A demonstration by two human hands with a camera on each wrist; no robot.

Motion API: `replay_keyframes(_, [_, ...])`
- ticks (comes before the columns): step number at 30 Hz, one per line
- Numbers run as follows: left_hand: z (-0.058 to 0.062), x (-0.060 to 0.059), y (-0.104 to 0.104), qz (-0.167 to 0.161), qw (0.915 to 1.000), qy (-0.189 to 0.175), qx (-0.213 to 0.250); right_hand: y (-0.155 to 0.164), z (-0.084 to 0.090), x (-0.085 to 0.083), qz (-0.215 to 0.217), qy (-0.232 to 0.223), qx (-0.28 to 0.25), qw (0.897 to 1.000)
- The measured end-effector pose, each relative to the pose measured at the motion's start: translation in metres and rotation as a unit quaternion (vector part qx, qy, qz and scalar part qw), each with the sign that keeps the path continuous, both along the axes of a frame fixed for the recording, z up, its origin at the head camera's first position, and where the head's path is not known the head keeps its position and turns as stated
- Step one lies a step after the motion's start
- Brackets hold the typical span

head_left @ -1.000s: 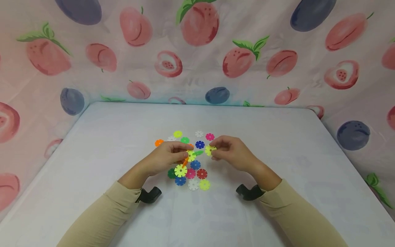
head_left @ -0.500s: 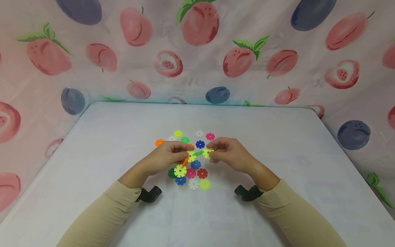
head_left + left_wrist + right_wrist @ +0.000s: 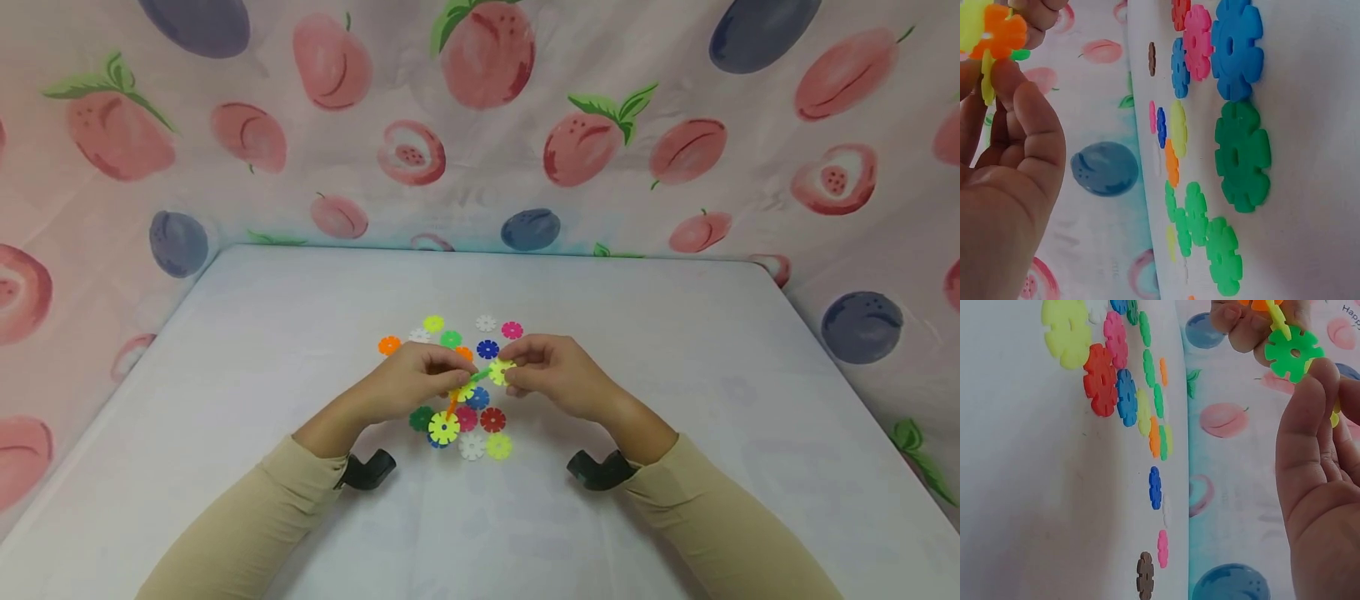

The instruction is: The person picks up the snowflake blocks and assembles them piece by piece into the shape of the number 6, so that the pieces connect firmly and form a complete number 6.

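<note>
My left hand pinches a short chain of notched plastic snowflake discs above the table. Its fingers are on a yellow disc in the chain's middle. An orange disc links that one to another yellow disc hanging lowest. At the chain's other end is a green disc, set edge-on towards my right hand. That hand pinches a yellow disc between thumb and fingers, its edge against the green disc's rim. Fingers partly cover the contact, so I cannot tell how deep the slots mesh.
Loose snowflake discs lie flat under and around the hands, among them a red one, a dark green one, a white one and a brown one. The white table meets a fruit-printed cloth behind.
My right hand has moved slightly left, bringing its yellow disc from apart to against the green disc. The left hand's chain has tilted, its lowest yellow disc shifting a little down and right.
</note>
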State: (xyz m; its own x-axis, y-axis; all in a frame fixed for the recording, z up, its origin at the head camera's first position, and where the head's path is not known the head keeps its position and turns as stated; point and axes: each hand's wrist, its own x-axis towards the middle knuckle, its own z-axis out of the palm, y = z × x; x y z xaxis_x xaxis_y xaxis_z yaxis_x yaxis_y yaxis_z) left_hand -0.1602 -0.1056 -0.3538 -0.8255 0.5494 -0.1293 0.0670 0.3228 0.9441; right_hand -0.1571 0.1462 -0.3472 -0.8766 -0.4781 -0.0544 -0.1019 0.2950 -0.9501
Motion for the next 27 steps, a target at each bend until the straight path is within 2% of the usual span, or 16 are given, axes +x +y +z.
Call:
replay_keyframes(3, [0.0009,0.0005,0.0012,-0.008,0.9996,0.025,-0.01,0.0004,-0.0005,-0.0004,-0.004,-0.005,-0.004,1.0])
replay_keyframes(6, [0.0015,0.0009,0.0026,-0.007,0.9993,0.034,-0.015,-0.0001,-0.0012,-0.0003,-0.005,-0.004,-0.011,1.0])
replay_keyframes(13, [0.0015,0.0016,0.0054,0.017,0.9987,0.041,-0.024,-0.0036,0.0003,0.0019,-0.005,-0.004,-0.026,1.0])
replay_keyframes(17, [0.0023,0.002,0.0052,0.029,0.9966,0.066,-0.04,-0.004,0.0008,0.0029,-0.012,-0.006,-0.025,1.0])
replay_keyframes(23, [0.0028,0.0038,0.0058,0.028,0.9923,0.109,-0.053,-0.0043,-0.0009,0.0041,-0.016,0.013,-0.019,1.0])
replay_keyframes(27, [0.0022,0.0048,0.0063,0.034,0.991,0.118,-0.054,-0.0044,-0.0019,0.0055,-0.017,0.018,-0.009,1.0])
